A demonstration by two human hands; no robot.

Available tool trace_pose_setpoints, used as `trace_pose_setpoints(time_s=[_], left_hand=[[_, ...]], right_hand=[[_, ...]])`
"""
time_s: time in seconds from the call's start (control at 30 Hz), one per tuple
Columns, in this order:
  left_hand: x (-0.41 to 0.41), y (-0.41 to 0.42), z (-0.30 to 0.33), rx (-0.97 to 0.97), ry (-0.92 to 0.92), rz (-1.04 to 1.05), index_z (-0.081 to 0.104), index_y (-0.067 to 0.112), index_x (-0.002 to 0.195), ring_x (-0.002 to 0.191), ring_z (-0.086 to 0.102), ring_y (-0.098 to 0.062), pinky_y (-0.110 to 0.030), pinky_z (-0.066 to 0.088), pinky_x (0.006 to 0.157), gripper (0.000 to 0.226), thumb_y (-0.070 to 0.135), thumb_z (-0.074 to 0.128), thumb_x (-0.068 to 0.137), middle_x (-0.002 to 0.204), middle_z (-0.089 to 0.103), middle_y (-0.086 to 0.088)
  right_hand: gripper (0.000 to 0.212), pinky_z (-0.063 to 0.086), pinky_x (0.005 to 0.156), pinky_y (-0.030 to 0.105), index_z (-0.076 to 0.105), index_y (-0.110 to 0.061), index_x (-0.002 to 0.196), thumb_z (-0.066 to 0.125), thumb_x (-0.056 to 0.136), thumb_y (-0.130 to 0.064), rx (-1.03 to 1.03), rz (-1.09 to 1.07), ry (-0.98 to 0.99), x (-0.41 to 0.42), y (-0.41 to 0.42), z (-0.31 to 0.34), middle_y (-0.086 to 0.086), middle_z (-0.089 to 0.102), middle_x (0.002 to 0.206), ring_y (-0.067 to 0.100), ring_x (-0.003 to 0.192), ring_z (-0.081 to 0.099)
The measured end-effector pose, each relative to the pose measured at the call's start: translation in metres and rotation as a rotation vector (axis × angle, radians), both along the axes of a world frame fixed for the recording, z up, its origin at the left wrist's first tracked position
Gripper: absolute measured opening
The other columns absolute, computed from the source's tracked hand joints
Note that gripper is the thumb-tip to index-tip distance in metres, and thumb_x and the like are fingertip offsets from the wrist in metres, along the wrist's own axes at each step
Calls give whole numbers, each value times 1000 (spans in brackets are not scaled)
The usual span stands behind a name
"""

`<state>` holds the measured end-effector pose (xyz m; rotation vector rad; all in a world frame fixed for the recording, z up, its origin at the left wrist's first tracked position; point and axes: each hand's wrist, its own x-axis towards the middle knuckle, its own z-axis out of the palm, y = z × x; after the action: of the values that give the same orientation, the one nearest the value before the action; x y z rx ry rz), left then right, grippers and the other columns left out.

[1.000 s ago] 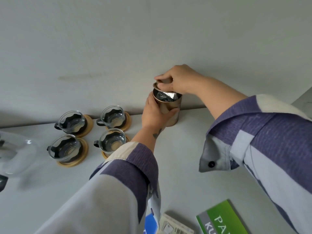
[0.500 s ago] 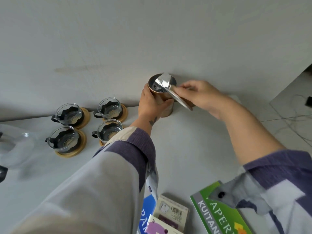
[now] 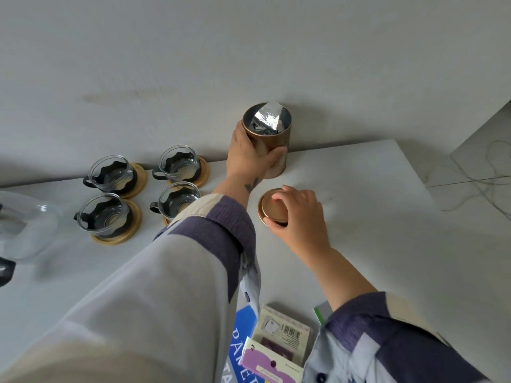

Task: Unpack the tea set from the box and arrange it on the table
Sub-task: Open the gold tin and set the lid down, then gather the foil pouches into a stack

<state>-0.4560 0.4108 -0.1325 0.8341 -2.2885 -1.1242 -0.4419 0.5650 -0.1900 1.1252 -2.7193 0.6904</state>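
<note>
Canister (image 3: 272, 142), open with its foil pouch showing, is gripped by the left hand (image 3: 249, 153); the lid (image 3: 272, 207) on the bench (image 3: 373, 217) is grasped by the right hand (image 3: 300, 214), seemingly for lifting and recapping.

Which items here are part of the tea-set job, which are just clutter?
Job: copper tin, its lid, four glass cups on wooden coasters, glass teapot.
Clutter: blue booklet, barcoded packet, purple card, green booklet.
</note>
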Motion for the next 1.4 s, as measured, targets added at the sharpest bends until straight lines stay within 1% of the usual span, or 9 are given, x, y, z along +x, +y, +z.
trace_pose_setpoints(time_s=[0.3, 0.47, 0.57, 0.73, 0.9, 1.0, 1.17, 1.27, 1.4], left_hand=[[0, 3, 3, 50, -7, 0, 26, 14, 143, 130, 40, -20, -29, 36, 103, 99, 39, 83, 66, 142, 40, -2], [9, 8, 22, 163, -98, -31, -7, 8, 149, 144, 19, -24, -37, 23, 117, 127, 35, 84, 66, 157, 16, -6], [29, 10, 33, 80, -157, -33, 1, 9, 150, 143, 21, -22, -33, 24, 113, 110, 29, 78, 74, 157, 18, -6], [110, 10, 54, -158, -167, -84, 26, 17, 145, 131, 40, -18, -31, 35, 103, 70, 32, 64, 88, 144, 43, 1], [216, 2, 64, -228, -216, -78, 39, 18, 138, 124, 49, -20, -33, 40, 100, 56, 32, 62, 89, 135, 53, 0], [287, -3, 63, -252, -283, -76, 41, 17, 137, 124, 49, -20, -32, 40, 100, 54, 31, 61, 89, 134, 54, -1], [405, -5, 44, -235, -479, -88, 36, 17, 141, 130, 43, -24, -37, 35, 106, 59, 34, 59, 90, 143, 43, -4], [470, 0, 30, -226, -612, -111, 32, 18, 144, 136, 34, -26, -40, 32, 109, 67, 40, 62, 88, 151, 30, -5], [522, 3, 10, -212, -792, -216, 21, 21, 149, 145, 13, -25, -48, 18, 117, 91, 48, 71, 77, 158, 9, -5]], right_hand=[[54, 44, 82, 37, 59, -21, 114, 71, 72, -53, 118, 6, 27, -3, 5, 1, -2, 58, 129, 27, 109, 54], [62, 35, 99, 39, 51, -26, 125, 63, 76, -61, 165, 30, -134, -3, 0, 20, -1, 42, 143, 27, 128, 37], [66, 30, 107, 45, 40, -36, 131, 60, 76, -65, 171, -1, -160, -6, 4, 32, -1, 37, 146, 27, 134, 32], [71, 31, 104, 44, 27, -38, 141, 56, 81, -62, 178, -1, -234, 23, 10, 72, 1, 42, 143, 30, 130, 32], [77, 34, 104, 46, 23, -35, 144, 58, 81, -61, 245, 72, -324, 97, 5, 103, 6, 46, 137, 32, 130, 33], [76, 35, 105, 47, 28, -32, 143, 64, 80, -55, 259, 97, -431, 154, 1, 107, 9, 47, 138, 31, 133, 32], [81, 38, 103, 37, 33, -32, 141, 74, 74, -50, 360, 147, -640, 254, 2, 98, 9, 43, 143, 28, 130, 41], [95, 37, 107, 43, 24, -32, 145, 76, 68, -54, 514, 139, -617, 304, 2, 86, 9, 34, 148, 33, 134, 36], [95, 33, 108, 44, 12, -33, 149, 74, 76, -31, 577, 37, -538, 338, 8, 65, 13, 27, 146, 37, 137, 22]])
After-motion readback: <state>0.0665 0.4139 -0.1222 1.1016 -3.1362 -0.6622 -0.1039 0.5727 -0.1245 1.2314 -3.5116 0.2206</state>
